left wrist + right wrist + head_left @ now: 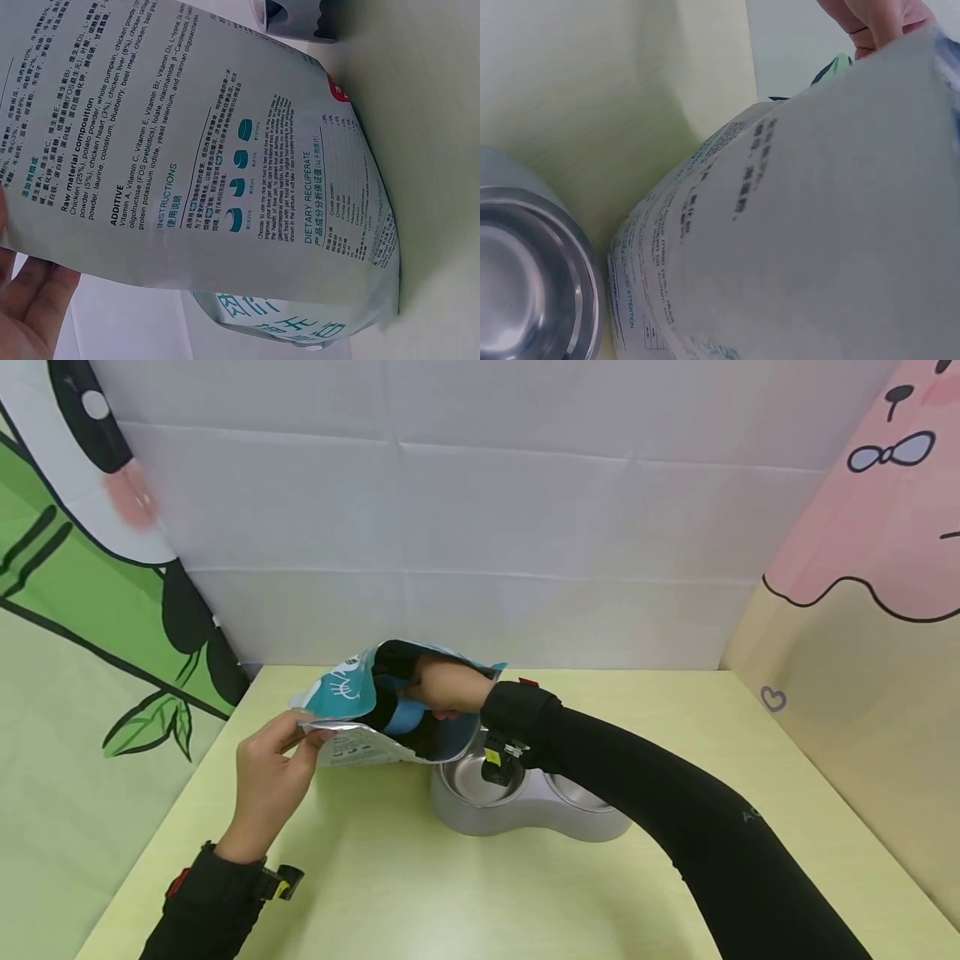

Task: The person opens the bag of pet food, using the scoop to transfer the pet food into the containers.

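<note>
You are pinching the rim of the pet-food bag (360, 746) at its left corner with your left hand (270, 777), probably keeping its mouth wide for your right hand (452, 683), which is apparently gripping the blue scoop (406, 717) inside. The bag is extending rightward from your left hand and surrounding your right, beside the gray double-bowl feeder (525, 812), which is standing on the tabletop (375, 877), likely within easy reach.

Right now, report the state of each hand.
Left hand: closed, pinching the bag at its rim.
Right hand: inside the bag, closed, apparently holding a blue scoop.
</note>
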Tool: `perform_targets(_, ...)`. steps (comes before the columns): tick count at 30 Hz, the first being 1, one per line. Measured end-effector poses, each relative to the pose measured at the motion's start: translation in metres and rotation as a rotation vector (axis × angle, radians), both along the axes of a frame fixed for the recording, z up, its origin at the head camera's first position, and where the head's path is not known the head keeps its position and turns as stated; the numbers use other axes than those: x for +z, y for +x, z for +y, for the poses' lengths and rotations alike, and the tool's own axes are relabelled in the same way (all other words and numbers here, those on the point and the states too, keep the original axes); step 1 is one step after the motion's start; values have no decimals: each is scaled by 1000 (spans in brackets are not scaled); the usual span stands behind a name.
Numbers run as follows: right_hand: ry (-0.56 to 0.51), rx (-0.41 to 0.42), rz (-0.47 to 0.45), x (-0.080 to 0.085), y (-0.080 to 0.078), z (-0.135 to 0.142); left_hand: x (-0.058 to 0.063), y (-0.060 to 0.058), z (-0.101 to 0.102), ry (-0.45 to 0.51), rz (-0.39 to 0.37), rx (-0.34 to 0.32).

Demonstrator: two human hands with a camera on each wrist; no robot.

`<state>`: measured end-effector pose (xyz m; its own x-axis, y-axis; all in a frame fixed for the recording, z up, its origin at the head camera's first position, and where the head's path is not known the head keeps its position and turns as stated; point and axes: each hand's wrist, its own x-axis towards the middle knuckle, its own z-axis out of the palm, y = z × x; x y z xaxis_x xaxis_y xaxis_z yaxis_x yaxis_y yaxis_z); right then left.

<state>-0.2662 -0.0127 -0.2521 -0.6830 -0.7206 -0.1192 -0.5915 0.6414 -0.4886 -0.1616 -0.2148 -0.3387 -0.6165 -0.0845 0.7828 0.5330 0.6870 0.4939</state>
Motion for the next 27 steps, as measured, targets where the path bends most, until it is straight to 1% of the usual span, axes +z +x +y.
perform_targets(6, -25, -2, -34, 1, -1, 2, 0, -1, 1, -8, -5, -1)
perform_targets(13, -66, -27, -89, 4, 3, 5, 1, 0, 1, -16, -11, 0)
perform_targets(22, -66, -56, -108, 11, 12, 5, 3, -1, 1, -22, -4, -2)
perform_targets(27, -71, -48, -113, 14, 16, 7, 3, -1, -1, -13, -1, -5)
